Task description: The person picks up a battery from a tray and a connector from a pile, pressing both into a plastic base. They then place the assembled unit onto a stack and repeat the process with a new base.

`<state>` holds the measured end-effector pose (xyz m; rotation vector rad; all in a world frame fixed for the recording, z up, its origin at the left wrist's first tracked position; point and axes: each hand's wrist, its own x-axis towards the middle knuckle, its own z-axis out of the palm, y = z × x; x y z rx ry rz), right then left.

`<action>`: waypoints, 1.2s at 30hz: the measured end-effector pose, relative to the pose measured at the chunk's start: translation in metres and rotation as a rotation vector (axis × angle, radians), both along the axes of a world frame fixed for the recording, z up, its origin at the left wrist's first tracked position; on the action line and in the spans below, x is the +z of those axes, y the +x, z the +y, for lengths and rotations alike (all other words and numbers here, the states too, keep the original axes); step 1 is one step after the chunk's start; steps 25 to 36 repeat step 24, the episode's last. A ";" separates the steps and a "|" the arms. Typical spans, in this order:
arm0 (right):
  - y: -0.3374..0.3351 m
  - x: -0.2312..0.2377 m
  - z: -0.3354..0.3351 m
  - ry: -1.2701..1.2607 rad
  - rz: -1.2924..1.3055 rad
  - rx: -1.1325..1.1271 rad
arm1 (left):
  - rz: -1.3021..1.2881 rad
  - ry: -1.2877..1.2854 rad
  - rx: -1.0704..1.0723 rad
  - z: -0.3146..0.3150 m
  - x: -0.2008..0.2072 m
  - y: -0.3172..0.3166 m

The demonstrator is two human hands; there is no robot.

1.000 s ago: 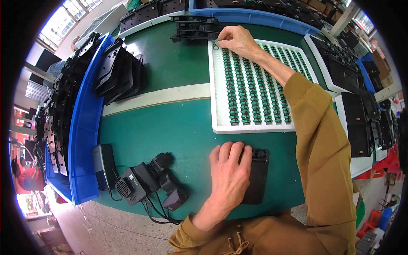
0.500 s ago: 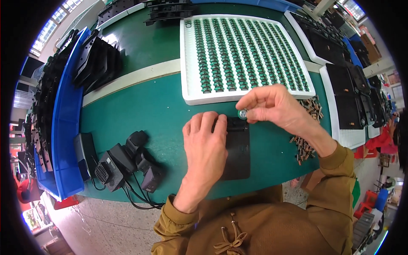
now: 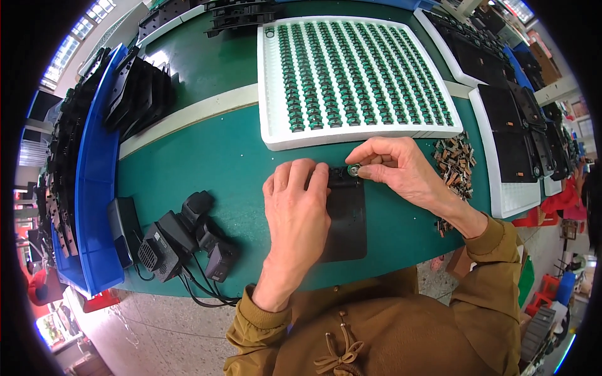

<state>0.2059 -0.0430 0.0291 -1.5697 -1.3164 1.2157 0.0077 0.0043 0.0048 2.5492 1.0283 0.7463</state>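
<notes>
A thin black plastic panel (image 3: 346, 229) lies on the green table in front of me, with a thicker dark ridge along its far end. My left hand (image 3: 295, 213) is closed over the far left part of this panel, its fingertips pressed near the ridge. Between the thumb and forefinger of my right hand (image 3: 404, 170) is a small round part (image 3: 353, 170) with a silvery centre and green edge. It is at the right end of the ridge; whether it is seated there cannot be made out.
Beyond my hands sits a white foam tray (image 3: 268, 106) with rows of small green-and-black parts. A heap of small coppery pieces (image 3: 454, 166) lies right. Black devices with cables (image 3: 168, 244) and a blue bin (image 3: 100, 188) are left. More black panels (image 3: 515, 153) fill white trays at right.
My right hand has lowered the round part slightly toward the panel's ridge, and it now meets the ridge's right end. The left hand stays on the panel. The whole view has shifted a little.
</notes>
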 end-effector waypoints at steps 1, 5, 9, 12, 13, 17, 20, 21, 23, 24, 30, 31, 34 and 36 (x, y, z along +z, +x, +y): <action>-0.001 -0.001 -0.001 0.018 -0.014 -0.014 | -0.001 0.002 0.001 0.000 0.000 0.000; -0.007 -0.007 -0.004 0.072 -0.051 -0.062 | 0.012 -0.007 0.000 0.000 0.002 0.000; -0.013 -0.010 -0.010 0.179 -0.204 -0.074 | 0.007 -0.023 -0.015 0.001 -0.001 0.000; -0.015 -0.011 -0.011 0.231 -0.309 -0.054 | 0.000 -0.023 -0.029 0.002 -0.004 -0.001; -0.015 -0.011 -0.011 0.243 -0.336 -0.038 | -0.007 -0.019 -0.030 0.002 -0.004 -0.001; -0.010 -0.011 -0.009 0.285 -0.430 0.016 | -0.005 -0.012 -0.035 0.001 -0.003 0.000; -0.009 -0.013 -0.009 0.407 -0.521 0.065 | 0.001 -0.022 -0.043 0.001 -0.002 -0.002; -0.007 -0.011 -0.009 0.413 -0.543 0.092 | 0.009 -0.025 -0.045 0.001 -0.002 -0.002; -0.006 -0.012 -0.008 0.417 -0.548 0.106 | 0.023 -0.033 -0.046 0.001 -0.002 -0.002; -0.006 -0.013 -0.007 0.417 -0.534 0.092 | 0.026 -0.037 -0.046 0.001 -0.002 -0.002; -0.006 -0.013 -0.007 0.417 -0.534 0.092 | 0.026 -0.037 -0.046 0.001 -0.002 -0.002; -0.006 -0.013 -0.007 0.417 -0.534 0.092 | 0.026 -0.037 -0.046 0.001 -0.002 -0.002; -0.006 -0.013 -0.007 0.417 -0.534 0.092 | 0.026 -0.037 -0.046 0.001 -0.002 -0.002; -0.006 -0.013 -0.007 0.417 -0.534 0.092 | 0.026 -0.037 -0.046 0.001 -0.002 -0.002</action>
